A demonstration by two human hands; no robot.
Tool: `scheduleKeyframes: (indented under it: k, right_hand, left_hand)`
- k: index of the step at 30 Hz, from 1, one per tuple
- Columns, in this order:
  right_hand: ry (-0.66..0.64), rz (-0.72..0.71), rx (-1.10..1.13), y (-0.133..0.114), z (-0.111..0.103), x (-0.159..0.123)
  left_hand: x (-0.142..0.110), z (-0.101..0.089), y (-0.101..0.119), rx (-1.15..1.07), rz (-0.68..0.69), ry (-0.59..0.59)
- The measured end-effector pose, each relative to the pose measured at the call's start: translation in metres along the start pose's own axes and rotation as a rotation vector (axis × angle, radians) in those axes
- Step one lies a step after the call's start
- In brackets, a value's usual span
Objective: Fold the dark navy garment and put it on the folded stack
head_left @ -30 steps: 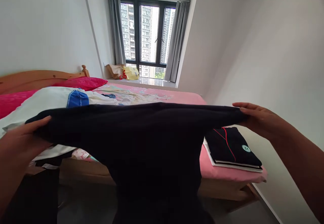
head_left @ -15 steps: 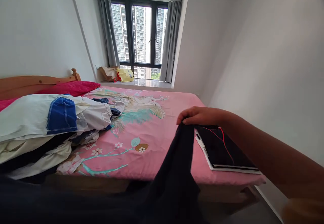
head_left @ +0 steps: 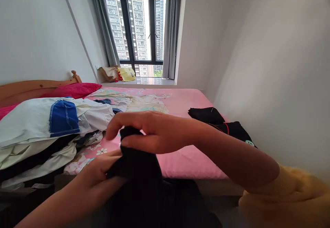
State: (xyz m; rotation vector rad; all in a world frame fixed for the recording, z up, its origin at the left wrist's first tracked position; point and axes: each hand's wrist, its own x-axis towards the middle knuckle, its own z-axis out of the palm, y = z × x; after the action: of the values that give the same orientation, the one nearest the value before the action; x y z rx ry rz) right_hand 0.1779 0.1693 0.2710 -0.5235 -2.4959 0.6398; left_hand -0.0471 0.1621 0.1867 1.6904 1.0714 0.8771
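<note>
Cloth, lower end cut off, folds lost in black, hanging below grip, right hand pinching top, left hand clasping lower.

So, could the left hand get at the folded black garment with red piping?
Probably not directly: the left hand holds black cloth, and the right forearm crosses in front of the folded garment.
</note>
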Motion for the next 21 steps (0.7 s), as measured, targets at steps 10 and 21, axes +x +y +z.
scheduleKeyframes:
  k: [10,21]
  right_hand:
    - [0.327,0.514,-0.334,0.043,0.086,-0.076]
    - [1.146,0.626,0.453,0.048,0.051,-0.128]
  left_hand:
    - [0.037,0.032,-0.001,-0.395,-0.109,0.062]
    - [0.025,0.021,-0.111,0.193,-0.209,-0.366]
